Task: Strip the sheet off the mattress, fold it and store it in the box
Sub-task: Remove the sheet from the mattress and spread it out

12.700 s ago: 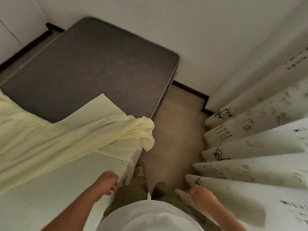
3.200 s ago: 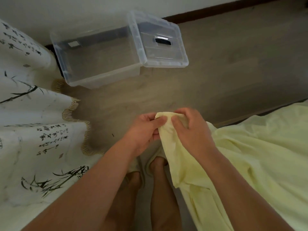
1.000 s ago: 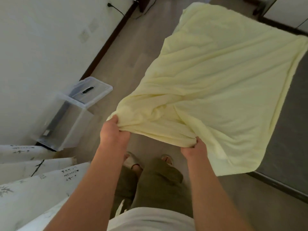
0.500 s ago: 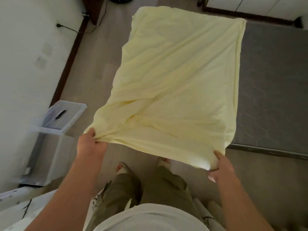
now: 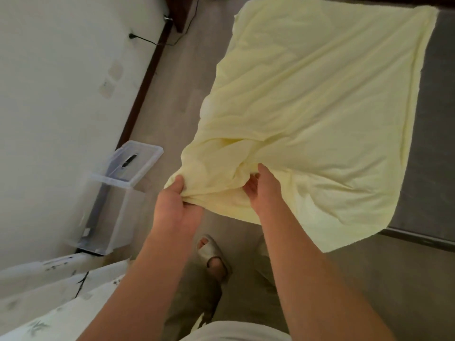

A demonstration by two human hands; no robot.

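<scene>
Folding stage: left hand [image 5: 177,201] grips the sheet [image 5: 320,107]; right hand [image 5: 262,190] apparently pinches it. Next, the corners need matching squarely.

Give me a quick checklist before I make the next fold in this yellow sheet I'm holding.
1. The sheet is stripped off the mattress: ok, bare grey top shows beside it.
2. Grip of the left hand: ok, it grips the bunched near edge.
3. Grip of the right hand: ok, it pinches the fabric close to the left.
4. Fabric smooth between the hands: not ok, it is gathered and creased there.
5. Hanging near corner off the floor: cannot tell.
6. The box is ready: ok, its lid is off the opening.
</scene>
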